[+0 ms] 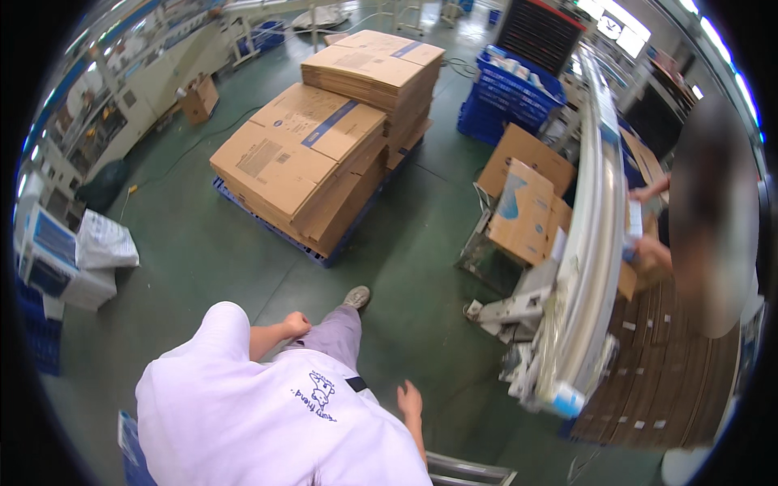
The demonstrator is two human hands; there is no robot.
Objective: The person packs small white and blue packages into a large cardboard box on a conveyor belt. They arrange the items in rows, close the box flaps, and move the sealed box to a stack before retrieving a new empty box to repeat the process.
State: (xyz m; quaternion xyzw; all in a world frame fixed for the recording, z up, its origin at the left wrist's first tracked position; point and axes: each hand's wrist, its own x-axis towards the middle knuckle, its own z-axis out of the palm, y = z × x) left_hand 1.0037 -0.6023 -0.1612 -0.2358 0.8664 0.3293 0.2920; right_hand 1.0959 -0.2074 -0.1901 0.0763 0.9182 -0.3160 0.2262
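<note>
My left hand (297, 325) hangs in front of my thigh with its fingers curled in, and nothing shows in it. Lower and to the right, my right hand (410, 398) hangs beside my body, its fingers loosely apart and holding nothing. Neither hand touches any object. Ahead of me, flattened cardboard cartons (279, 150) lie stacked on a blue pallet (324, 261). A taller stack of flat cartons (377, 57) stands right behind them.
A conveyor (585, 267) runs along my right, with open cardboard boxes (527, 212) beside it. Beyond it, another person's hands (652, 249) hold a small white-and-blue pack (634, 220). A filled blue crate (510, 97) stands farther back. White bags (105, 240) sit at left.
</note>
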